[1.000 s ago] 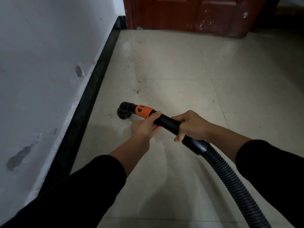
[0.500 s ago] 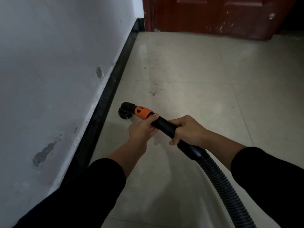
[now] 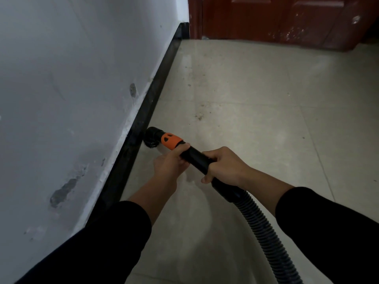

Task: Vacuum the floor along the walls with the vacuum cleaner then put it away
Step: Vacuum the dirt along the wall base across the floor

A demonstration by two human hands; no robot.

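Observation:
A black vacuum wand with an orange collar ends in a round brush nozzle. The nozzle sits on the beige tiled floor, right against the black baseboard of the white wall. My left hand grips the wand just behind the orange collar. My right hand grips it further back, where the ribbed black hose begins. The hose runs off the bottom edge. The vacuum's body is out of view.
A dark red wooden door closes the far end of the floor. Specks of dirt lie on the tiles ahead of the nozzle. The wall has scuffed, chipped patches low down.
The nozzle has moved left across the tiles, from a gap away from the baseboard to right against it. Both hands keep their grip on the wand.

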